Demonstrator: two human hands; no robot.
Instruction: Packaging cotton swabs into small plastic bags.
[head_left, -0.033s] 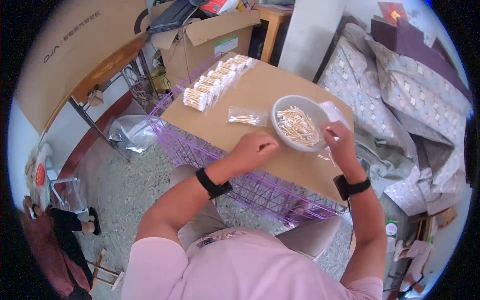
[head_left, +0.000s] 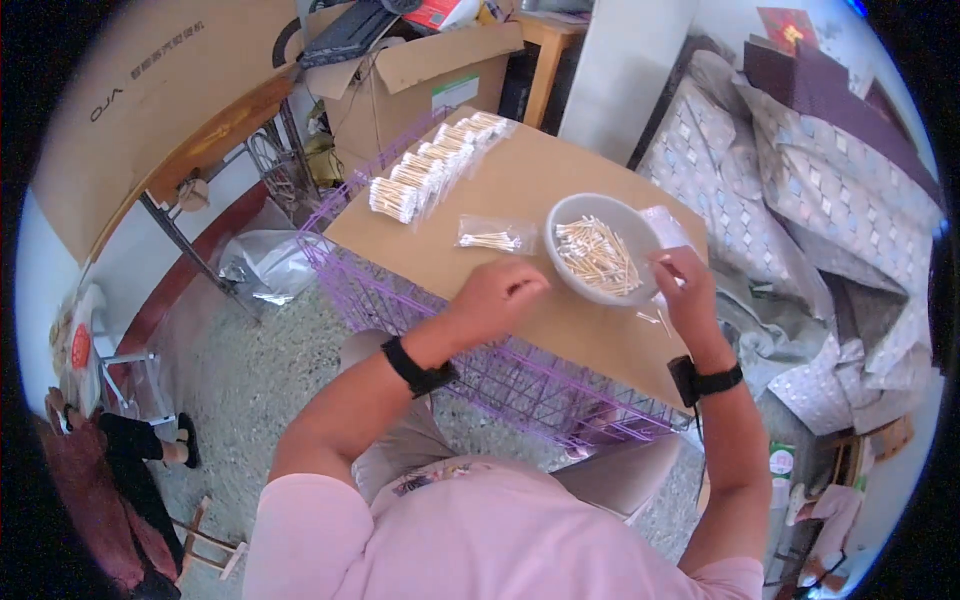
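A pale grey bowl (head_left: 567, 207) on the cardboard tabletop (head_left: 560, 157) holds a heap of cotton swabs (head_left: 597, 255). My left hand (head_left: 498, 297) hovers at the near edge of the board, left of the bowl, its fingers curled together; whatever they hold, if anything, is hidden. Close by the bowl's right rim, my right hand (head_left: 686, 288) has thumb and fingers pinched, and I cannot make out what is between them. Beside that hand a few loose swabs (head_left: 650, 318) lie on the board. A clear bag of swabs (head_left: 492, 238) rests left of the bowl.
Several bagged swab bundles (head_left: 393, 198) line the board's far left edge. Purple wire mesh (head_left: 500, 385) stands below it. Behind is an open carton (head_left: 400, 95); patterned covers (head_left: 720, 150) are heaped at the right. A person (head_left: 110, 490) is at the lower left.
My left hand has shifted slightly left, away from the bowl. The right hand has moved a little to the right. The swabs and bags look the same.
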